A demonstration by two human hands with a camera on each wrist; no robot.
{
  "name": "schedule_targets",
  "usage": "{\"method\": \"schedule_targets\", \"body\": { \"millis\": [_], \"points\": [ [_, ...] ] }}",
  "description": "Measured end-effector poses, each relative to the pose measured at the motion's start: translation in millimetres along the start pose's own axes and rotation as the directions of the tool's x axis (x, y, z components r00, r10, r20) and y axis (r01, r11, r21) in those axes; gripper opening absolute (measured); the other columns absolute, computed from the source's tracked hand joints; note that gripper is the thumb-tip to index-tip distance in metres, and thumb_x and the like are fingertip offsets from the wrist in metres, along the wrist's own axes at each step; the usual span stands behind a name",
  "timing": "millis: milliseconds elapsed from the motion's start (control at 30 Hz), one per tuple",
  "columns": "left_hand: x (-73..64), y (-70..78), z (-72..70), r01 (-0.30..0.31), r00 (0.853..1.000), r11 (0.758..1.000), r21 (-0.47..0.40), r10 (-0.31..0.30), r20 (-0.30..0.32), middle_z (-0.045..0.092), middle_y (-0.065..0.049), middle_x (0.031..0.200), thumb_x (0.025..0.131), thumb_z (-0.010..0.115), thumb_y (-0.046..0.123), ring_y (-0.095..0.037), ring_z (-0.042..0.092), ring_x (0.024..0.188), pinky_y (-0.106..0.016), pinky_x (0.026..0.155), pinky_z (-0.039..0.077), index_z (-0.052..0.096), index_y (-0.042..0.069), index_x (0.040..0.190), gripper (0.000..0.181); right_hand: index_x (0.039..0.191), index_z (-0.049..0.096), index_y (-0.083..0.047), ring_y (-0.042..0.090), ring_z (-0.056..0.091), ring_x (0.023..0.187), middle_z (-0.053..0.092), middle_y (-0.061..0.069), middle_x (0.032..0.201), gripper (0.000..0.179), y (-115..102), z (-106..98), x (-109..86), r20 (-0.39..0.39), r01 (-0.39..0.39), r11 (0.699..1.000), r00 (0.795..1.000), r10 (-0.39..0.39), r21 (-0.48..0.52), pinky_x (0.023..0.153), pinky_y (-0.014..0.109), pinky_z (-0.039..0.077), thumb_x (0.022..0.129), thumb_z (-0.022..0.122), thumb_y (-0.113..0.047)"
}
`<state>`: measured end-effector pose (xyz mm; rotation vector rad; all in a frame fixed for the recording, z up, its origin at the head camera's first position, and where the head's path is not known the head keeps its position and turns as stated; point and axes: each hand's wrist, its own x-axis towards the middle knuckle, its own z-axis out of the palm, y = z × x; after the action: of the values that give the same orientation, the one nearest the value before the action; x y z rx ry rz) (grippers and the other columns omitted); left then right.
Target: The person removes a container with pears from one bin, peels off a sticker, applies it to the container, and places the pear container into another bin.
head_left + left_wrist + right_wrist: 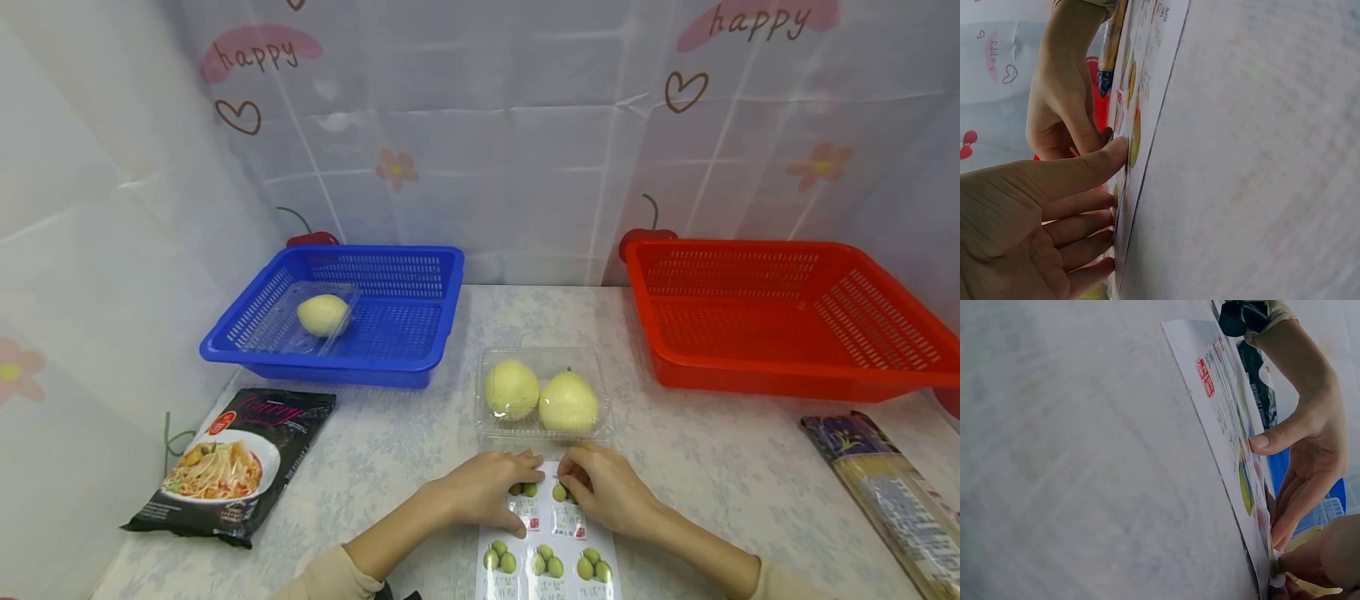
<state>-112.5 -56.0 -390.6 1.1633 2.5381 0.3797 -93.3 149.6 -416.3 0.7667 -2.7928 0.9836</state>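
A white sheet of fruit stickers [527, 537] lies at the front middle, printed with green fruit and small text. My left hand [487, 487] rests on its left part, thumb and fingertips touching the paper with the fingers extended. At the upper right of the sheet, my right hand [611, 492] pinches a sticker [567, 521] between thumb and forefinger. A lifted white edge [1279, 575] shows at these fingertips in the right wrist view. Just behind both hands stands a clear plastic box [540, 357] holding two yellow-green pears [568, 402].
A blue basket [390, 367] at the back left holds another clear box with a pale fruit [322, 315]. At the back right stands a red basket [750, 379]. A black noodle packet [232, 467] lies left, a long pack of dry noodles [885, 492] right.
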Motion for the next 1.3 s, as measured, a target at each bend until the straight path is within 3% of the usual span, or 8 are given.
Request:
{"method": "schedule_targets", "body": {
  "millis": [500,733,1000,1300],
  "points": [
    [0.7,0.5,0.6,0.012,1.0,1.0,0.002,-0.012,0.002,0.045,-0.004,0.142,0.072,0.081,0.032,-0.017,0.04,0.132,-0.031,0.107,0.034,0.059,0.01,0.128,0.064,0.082,0.061,-0.009,0.002,0.056,0.069,0.061,-0.005,0.078,0.017,5.7,-7.7,-4.0,0.038,0.119,0.981,0.991,-0.126,0.156,0.06,0.021,0.05,0.077,0.069,0.005],
    [1.2,0.5,0.2,0.022,1.0,1.0,0.012,-0.022,0.008,0.044,-0.003,0.142,0.072,0.081,0.033,-0.017,0.039,0.133,-0.031,0.107,0.034,0.058,0.011,0.129,0.065,0.09,0.07,-0.003,0.002,0.054,0.072,0.062,-0.004,0.08,0.017,4.3,-12.0,-3.8,0.062,0.158,0.979,0.984,-0.167,0.128,0.061,0.02,0.05,0.076,0.069,0.007],
    [0.4,0.9,0.4,0.016,1.0,0.999,0.041,-0.016,0.004,0.044,-0.004,0.142,0.072,0.08,0.034,-0.018,0.039,0.133,-0.031,0.107,0.034,0.059,0.012,0.129,0.065,0.089,0.074,-0.012,0.001,0.055,0.078,0.062,-0.01,0.082,0.02,2.7,-21.2,-4.7,0.094,0.24,0.957,0.962,-0.257,0.161,0.064,0.02,0.049,0.077,0.07,0.004],
    [-0.6,1.7,0.1,0.016,1.0,0.999,0.034,-0.017,0.005,0.044,-0.004,0.143,0.072,0.08,0.033,-0.018,0.039,0.133,-0.033,0.108,0.034,0.058,0.011,0.129,0.065,0.088,0.072,-0.013,0.0,0.055,0.078,0.064,-0.007,0.084,0.022,3.0,-29.6,-0.6,0.109,0.304,0.925,0.936,-0.334,0.226,0.063,0.022,0.05,0.078,0.068,0.006]
  ]
}}
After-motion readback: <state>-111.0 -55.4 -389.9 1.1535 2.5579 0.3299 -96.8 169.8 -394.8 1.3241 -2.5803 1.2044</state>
